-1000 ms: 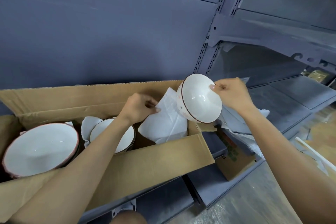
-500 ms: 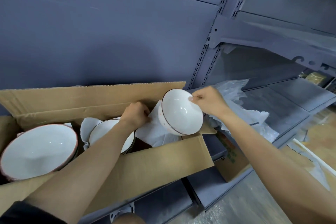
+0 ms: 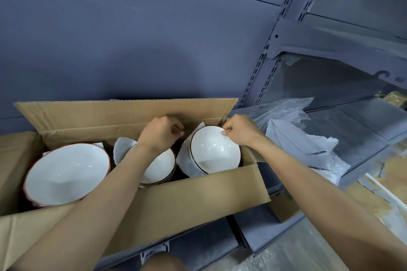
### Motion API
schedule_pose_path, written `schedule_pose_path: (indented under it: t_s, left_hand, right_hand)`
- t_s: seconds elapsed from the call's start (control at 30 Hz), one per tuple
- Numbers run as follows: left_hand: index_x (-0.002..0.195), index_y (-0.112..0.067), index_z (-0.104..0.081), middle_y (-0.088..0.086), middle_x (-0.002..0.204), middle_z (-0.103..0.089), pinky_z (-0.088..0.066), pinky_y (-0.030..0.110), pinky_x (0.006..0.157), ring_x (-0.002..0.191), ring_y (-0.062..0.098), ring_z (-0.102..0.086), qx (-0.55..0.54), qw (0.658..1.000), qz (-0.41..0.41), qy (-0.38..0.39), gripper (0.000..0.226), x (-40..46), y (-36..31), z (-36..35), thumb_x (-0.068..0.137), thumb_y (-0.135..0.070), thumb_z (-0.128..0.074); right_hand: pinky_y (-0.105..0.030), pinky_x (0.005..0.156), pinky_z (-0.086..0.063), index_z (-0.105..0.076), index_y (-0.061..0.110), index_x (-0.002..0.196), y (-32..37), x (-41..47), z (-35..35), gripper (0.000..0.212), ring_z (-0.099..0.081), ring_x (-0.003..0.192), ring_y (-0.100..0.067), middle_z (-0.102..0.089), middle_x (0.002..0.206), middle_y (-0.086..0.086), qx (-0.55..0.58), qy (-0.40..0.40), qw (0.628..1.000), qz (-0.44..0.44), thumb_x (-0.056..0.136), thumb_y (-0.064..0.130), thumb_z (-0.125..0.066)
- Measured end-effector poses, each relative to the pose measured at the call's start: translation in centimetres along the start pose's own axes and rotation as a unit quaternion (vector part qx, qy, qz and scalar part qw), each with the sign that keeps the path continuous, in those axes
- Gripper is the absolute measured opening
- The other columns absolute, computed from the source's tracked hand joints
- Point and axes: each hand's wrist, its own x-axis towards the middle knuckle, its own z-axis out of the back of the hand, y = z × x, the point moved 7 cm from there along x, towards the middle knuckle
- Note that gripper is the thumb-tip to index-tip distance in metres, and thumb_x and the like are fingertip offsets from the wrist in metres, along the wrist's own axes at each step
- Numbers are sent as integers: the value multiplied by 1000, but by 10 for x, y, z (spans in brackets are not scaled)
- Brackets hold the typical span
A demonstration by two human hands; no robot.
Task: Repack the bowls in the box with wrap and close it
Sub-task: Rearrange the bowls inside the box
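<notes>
Right, near to far. Box [image 3: 187, 200] front wall sits nearest, under both forearms; flaps open.

Left hand [image 3: 159, 133] is curled, over the middle stack of bowls [image 3: 158, 167], knuckles toward the back flap [image 3: 123, 112]. It looks to pinch the top edge of the white wrap sheet [image 3: 184, 160] just to its right, but the fingertips are turned away, so I can't confirm what they hold.

Right hand [image 3: 239, 131] pinches the far rim of the small bowl [image 3: 212, 149]. Bowl is inside the box at the right end, tilted with its opening toward the camera, wrap behind and left of it, between it and the middle stack.

Key relation: bowl hangs directly below and toward the body from the right hand; wrap lies between the two hands. My read: next move is lowering the bowl to seat against the wrap, left hand keeping the sheet upright as a divider. Right hand is the one on the bowl.

Left of the left hand: large bowl [image 3: 66, 174], red-rimmed, tilted.

Beyond the right hand: loose wrap pile [image 3: 295, 138] on the shelf [image 3: 356, 130].

Hidden: box floor, bowl's foot, stack count, how far the wrap extends below. Small carton [image 3: 284, 207] below the shelf, partly cut off by the forearm.
</notes>
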Motion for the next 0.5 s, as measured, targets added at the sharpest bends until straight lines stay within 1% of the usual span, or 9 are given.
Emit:
schedule_pose_path:
  t_s: [0.07,0.13,0.17,0.2,0.27,0.33,0.37,0.43,0.5]
  left_hand:
    - [99,-19,-70,-4,98,-71,-49,28,81,93,17,-64,-5,999,-22,-23,14,-12,0,17,89,-22,-60]
    - [97,-21,-70,-7,94,-71,-50,29,80,86,13,-64,-19,998,-35,-38,13,-24,1,33,90,-24,-60]
    - [98,-22,-70,-8,94,-71,-51,30,80,85,13,-64,-22,998,-39,-44,13,-29,2,40,90,-25,-60]
    - [98,-23,-70,-9,94,-70,-51,31,80,86,13,-63,-20,998,-39,-50,13,-33,4,47,90,-26,-60]
    - [98,-23,-70,-8,95,-70,-51,33,80,88,15,-63,-16,997,-38,-65,13,-41,10,58,91,-26,-60]
    - [98,-23,-70,-9,98,-69,-50,33,77,89,17,-62,-7,996,-38,-80,12,-48,17,65,90,-25,-60]
    - [98,-22,-70,-9,100,-68,-48,32,75,90,17,-61,2,995,-42,-88,12,-51,20,68,90,-24,-61]
    - [98,-18,-70,-7,103,-67,-45,30,73,92,19,-60,21,992,-63,-109,12,-56,23,73,89,-20,-63]
    - [97,-15,-71,-4,105,-68,-46,31,74,97,22,-60,29,989,-80,-119,12,-59,26,76,87,-15,-64]
  right_hand:
    - [-29,57,-30,-38,7,52,-3,3,-7,46,-39,61,-21,-39,58,-10,-1,3,1000,-11,91,18,-61]
    - [-31,61,-41,-49,-2,59,-7,9,-14,38,-50,63,-26,-54,66,-21,-5,1,1000,-21,89,19,-62]
    - [-33,63,-45,-51,-2,60,-8,11,-18,35,-54,65,-28,-58,67,-20,-11,2,1000,-26,87,19,-62]
    - [-34,64,-47,-52,0,60,-10,13,-21,34,-56,65,-28,-57,64,-17,-22,5,999,-32,86,19,-62]
    - [-32,57,-41,-47,7,52,-11,17,-26,34,-49,57,-26,-48,55,-8,-52,7,998,-39,81,16,-61]
    - [-32,53,-31,-32,12,45,-10,22,-30,40,-38,54,-23,-35,52,-3,-78,6,996,-35,76,11,-58]
    - [-32,53,-30,-28,14,45,-10,23,-31,42,-37,53,-22,-33,52,-2,-88,6,995,-36,75,10,-57]
    - [-31,53,-32,-28,17,49,-8,23,-32,40,-40,53,-23,-37,54,-2,-109,13,993,-38,77,9,-56]
    - [-28,52,-34,-33,17,53,-6,20,-31,35,-46,55,-24,-47,61,-1,-140,15,989,-42,80,9,-54]
